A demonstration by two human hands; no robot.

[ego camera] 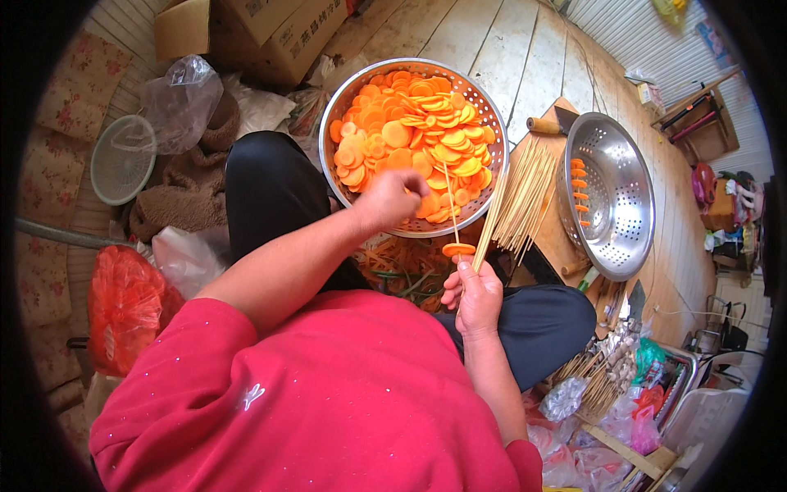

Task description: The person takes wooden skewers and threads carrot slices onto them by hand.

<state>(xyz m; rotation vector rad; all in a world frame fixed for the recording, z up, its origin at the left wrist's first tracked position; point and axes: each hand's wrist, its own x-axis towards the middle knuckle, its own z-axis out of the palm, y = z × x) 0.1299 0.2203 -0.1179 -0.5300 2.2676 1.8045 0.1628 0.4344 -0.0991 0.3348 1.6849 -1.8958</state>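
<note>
My left hand (393, 200), blurred and with curled fingers, is over the near rim of a perforated metal colander (497, 117). Sliced orange carrot rounds (396, 133) are heaped in that colander. Whether a slice is between the fingers cannot be made out. My right hand (476, 295) grips a small bundle of bamboo skewers (490, 227) just outside the colander's near right side. One separate skewer (450, 200) in the same hand points up over the carrots. A single carrot slice (458, 249) is threaded low on it, close to my fingers.
To the right, a wooden board (544, 230) bears loose bamboo skewers (525, 190) and a wooden-handled knife (547, 126). A second colander (639, 178) tilts there, with a carrot-laden skewer (578, 194) inside. Peelings (406, 267) lie below the first colander. A cardboard box (270, 37) stands behind.
</note>
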